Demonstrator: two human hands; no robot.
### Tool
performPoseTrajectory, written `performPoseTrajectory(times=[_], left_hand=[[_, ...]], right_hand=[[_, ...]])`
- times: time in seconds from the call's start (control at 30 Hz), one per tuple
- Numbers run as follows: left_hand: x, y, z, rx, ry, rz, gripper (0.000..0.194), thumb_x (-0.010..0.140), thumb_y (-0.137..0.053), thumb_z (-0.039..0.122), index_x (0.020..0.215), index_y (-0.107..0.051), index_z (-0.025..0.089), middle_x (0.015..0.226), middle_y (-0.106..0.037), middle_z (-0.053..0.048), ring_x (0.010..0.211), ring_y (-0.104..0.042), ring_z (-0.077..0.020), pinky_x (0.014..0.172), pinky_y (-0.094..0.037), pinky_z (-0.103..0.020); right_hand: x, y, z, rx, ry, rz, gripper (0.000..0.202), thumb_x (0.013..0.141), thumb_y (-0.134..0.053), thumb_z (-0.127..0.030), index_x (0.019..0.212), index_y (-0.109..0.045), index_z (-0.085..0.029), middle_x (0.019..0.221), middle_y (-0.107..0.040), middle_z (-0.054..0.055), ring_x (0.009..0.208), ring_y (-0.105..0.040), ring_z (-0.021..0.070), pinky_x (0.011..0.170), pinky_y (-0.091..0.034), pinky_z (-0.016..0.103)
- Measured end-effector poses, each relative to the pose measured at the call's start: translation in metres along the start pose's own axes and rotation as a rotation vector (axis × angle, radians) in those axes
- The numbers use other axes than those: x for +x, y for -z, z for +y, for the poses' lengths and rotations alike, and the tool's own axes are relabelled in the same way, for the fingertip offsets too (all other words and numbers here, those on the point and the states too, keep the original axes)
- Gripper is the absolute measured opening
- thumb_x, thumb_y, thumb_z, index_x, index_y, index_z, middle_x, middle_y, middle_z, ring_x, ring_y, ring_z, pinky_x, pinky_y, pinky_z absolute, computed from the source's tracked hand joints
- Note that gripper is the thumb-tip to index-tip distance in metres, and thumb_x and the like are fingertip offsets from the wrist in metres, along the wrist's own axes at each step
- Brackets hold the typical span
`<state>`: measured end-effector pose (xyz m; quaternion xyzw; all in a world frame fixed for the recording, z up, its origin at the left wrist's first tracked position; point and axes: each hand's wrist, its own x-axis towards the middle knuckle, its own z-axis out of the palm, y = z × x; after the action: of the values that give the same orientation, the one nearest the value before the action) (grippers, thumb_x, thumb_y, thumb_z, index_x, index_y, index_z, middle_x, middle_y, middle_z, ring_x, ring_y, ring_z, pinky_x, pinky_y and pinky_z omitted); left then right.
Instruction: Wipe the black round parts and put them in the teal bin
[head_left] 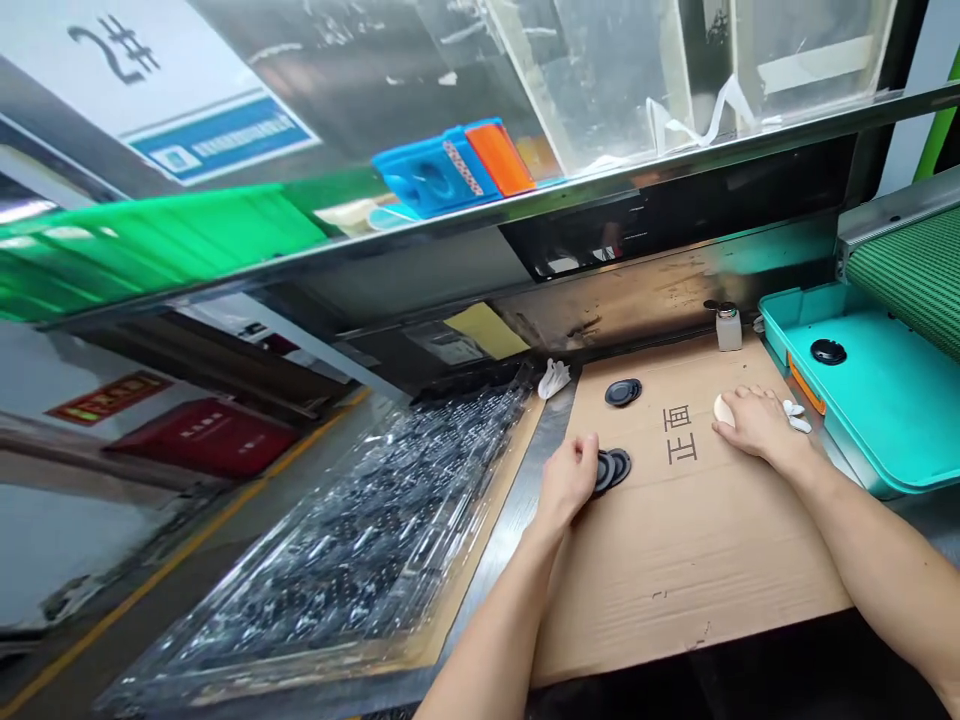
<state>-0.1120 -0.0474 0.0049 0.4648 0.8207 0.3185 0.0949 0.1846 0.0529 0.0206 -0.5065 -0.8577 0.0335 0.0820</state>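
My left hand [571,478] is closed, its curled fingers at the left edge of several overlapping black round discs [619,465] on the cardboard sheet [705,540]; it seems to grip the nearest disc, though the fingertips are partly hidden. Farther back on the cardboard lie more black discs [622,392], overlapping each other. To the right, my right hand [757,420] is closed around a small cream-coloured round pad [723,410], low over the cardboard. White crumpled pieces [796,416] show just beyond that hand's right side.
At left stands a clear plastic tray [360,540] of black parts. A teal bin [900,400] with one black disc [828,352] sits at right, below a green conveyor belt [915,270]. A small bottle [728,328] stands at the back. Overhead, a shelf holds a green bin [157,240].
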Motion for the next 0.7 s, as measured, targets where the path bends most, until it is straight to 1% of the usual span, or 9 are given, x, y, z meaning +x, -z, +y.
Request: performPoseTrajectory(times=[0.1,0.2,0.27,0.33,0.4,0.47,0.57,0.63,0.7], left_hand=[[-0.007,-0.011,0.008,0.028,-0.024,-0.025,0.037,0.089,-0.053,0.050,0.063,-0.051,0.025,0.066,-0.061,-0.009,0.078,-0.062,-0.0311,0.074,-0.040,-0.035],[-0.015,-0.012,0.022,0.074,-0.035,-0.020,0.038,0.084,-0.060,0.056,0.063,-0.055,0.024,0.078,-0.066,-0.015,0.097,-0.064,-0.0385,0.086,-0.043,-0.042],[-0.020,-0.005,0.030,0.118,-0.054,-0.042,0.039,0.077,-0.066,0.061,0.071,-0.062,0.022,0.092,-0.070,-0.019,0.109,-0.061,-0.0426,0.093,-0.043,-0.048],[-0.025,0.003,0.035,0.213,-0.085,-0.116,0.049,0.071,-0.069,0.065,0.092,-0.068,0.022,0.110,-0.070,-0.019,0.119,-0.056,-0.0447,0.097,-0.042,-0.052],[-0.028,0.008,0.037,0.351,-0.155,-0.238,0.065,0.071,-0.068,0.065,0.118,-0.064,0.020,0.127,-0.065,-0.019,0.125,-0.053,-0.0428,0.101,-0.042,-0.051],[-0.029,0.010,0.037,0.452,-0.258,-0.337,0.069,0.078,-0.062,0.059,0.133,-0.055,0.017,0.136,-0.061,-0.019,0.128,-0.053,-0.0380,0.105,-0.041,-0.047],[-0.030,0.009,0.030,0.483,-0.392,-0.381,0.058,0.087,-0.051,0.047,0.135,-0.053,0.015,0.137,-0.060,-0.016,0.128,-0.055,-0.0322,0.108,-0.040,-0.042],[-0.029,0.010,0.022,0.493,-0.424,-0.405,0.055,0.088,-0.046,0.046,0.133,-0.055,0.016,0.137,-0.060,-0.015,0.126,-0.056,-0.0309,0.108,-0.041,-0.041],[-0.026,0.012,0.011,0.518,-0.420,-0.420,0.055,0.088,-0.042,0.047,0.131,-0.056,0.016,0.137,-0.060,-0.015,0.124,-0.059,-0.0306,0.106,-0.043,-0.041]], right_hand=[[0.000,-0.001,0.000,0.020,0.004,0.015,0.038,0.092,-0.058,-0.046,0.114,-0.063,-0.016,0.118,-0.064,0.016,0.113,-0.053,0.0315,0.093,-0.039,0.042],[-0.001,-0.001,-0.001,0.032,-0.006,0.024,0.037,0.092,-0.058,-0.045,0.113,-0.063,-0.016,0.118,-0.063,0.016,0.113,-0.053,0.0316,0.092,-0.041,0.042],[-0.002,0.000,-0.002,0.040,-0.014,0.018,0.037,0.092,-0.058,-0.045,0.113,-0.064,-0.015,0.117,-0.064,0.016,0.112,-0.054,0.0315,0.092,-0.041,0.042],[-0.002,0.001,-0.003,0.053,-0.009,0.011,0.036,0.092,-0.057,-0.044,0.113,-0.064,-0.015,0.116,-0.064,0.016,0.111,-0.054,0.0310,0.092,-0.041,0.042],[-0.002,0.001,-0.004,0.064,-0.005,0.006,0.035,0.092,-0.057,-0.041,0.113,-0.064,-0.014,0.116,-0.064,0.016,0.111,-0.054,0.0305,0.093,-0.041,0.041],[-0.002,0.002,-0.005,0.066,-0.013,0.007,0.035,0.092,-0.058,-0.040,0.113,-0.064,-0.013,0.117,-0.064,0.017,0.112,-0.054,0.0307,0.093,-0.042,0.041],[-0.003,0.000,-0.007,0.062,-0.035,0.023,0.035,0.091,-0.060,-0.039,0.113,-0.065,-0.013,0.117,-0.064,0.017,0.113,-0.054,0.0315,0.093,-0.042,0.043],[-0.002,-0.003,-0.009,0.069,-0.030,0.041,0.034,0.090,-0.061,-0.038,0.113,-0.065,-0.012,0.116,-0.064,0.016,0.112,-0.054,0.0313,0.093,-0.043,0.044],[-0.001,-0.008,-0.011,0.082,-0.014,0.061,0.033,0.090,-0.061,-0.036,0.112,-0.065,-0.012,0.114,-0.065,0.016,0.111,-0.055,0.0304,0.092,-0.044,0.043]])
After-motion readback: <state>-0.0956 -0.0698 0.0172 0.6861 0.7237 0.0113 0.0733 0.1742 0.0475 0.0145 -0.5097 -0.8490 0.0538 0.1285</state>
